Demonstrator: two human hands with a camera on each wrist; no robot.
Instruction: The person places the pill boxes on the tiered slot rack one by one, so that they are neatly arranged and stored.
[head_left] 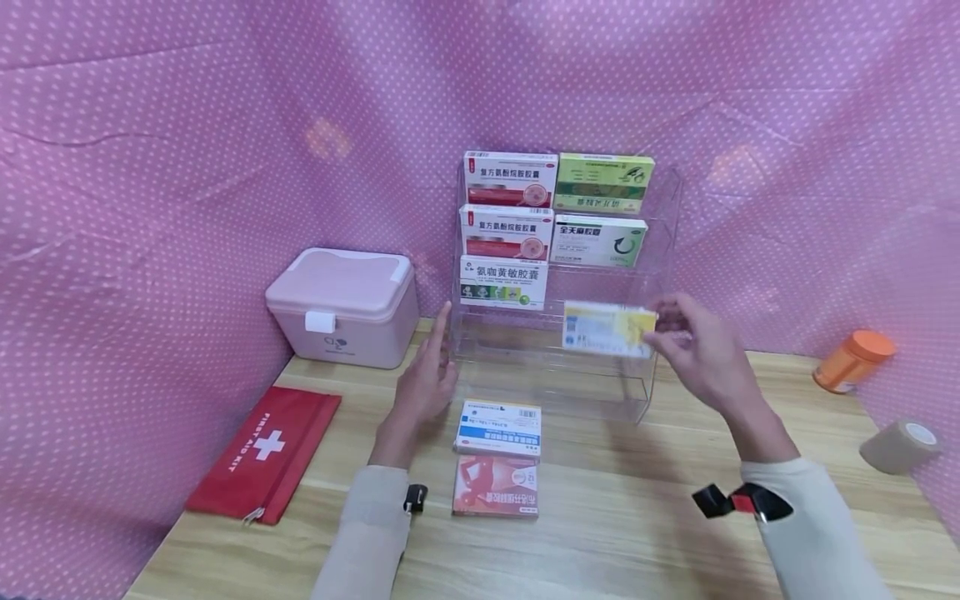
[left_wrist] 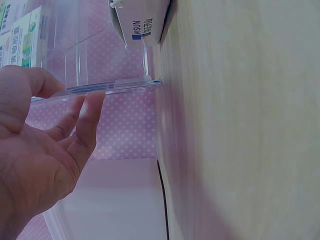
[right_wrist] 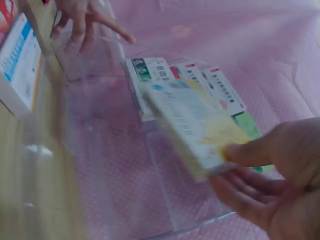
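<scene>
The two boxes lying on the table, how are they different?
The blue and white box is pale with a blue band; the red box is red all over. The blue and white box lies nearer the clear rack; the red box lies nearer the person. Both lie flat, side by side.

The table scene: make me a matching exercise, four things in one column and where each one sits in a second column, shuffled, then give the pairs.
Things:
1. yellow medicine box
2. red first aid pouch
3. orange-capped bottle
4. pink storage box

Places:
A. lying flat at the table's near left
B. pinched in the right hand at the clear rack
C. on its side at the far right
D. left of the rack, by the backdrop

Pairs: 1-B, 2-A, 3-C, 4-D
</scene>
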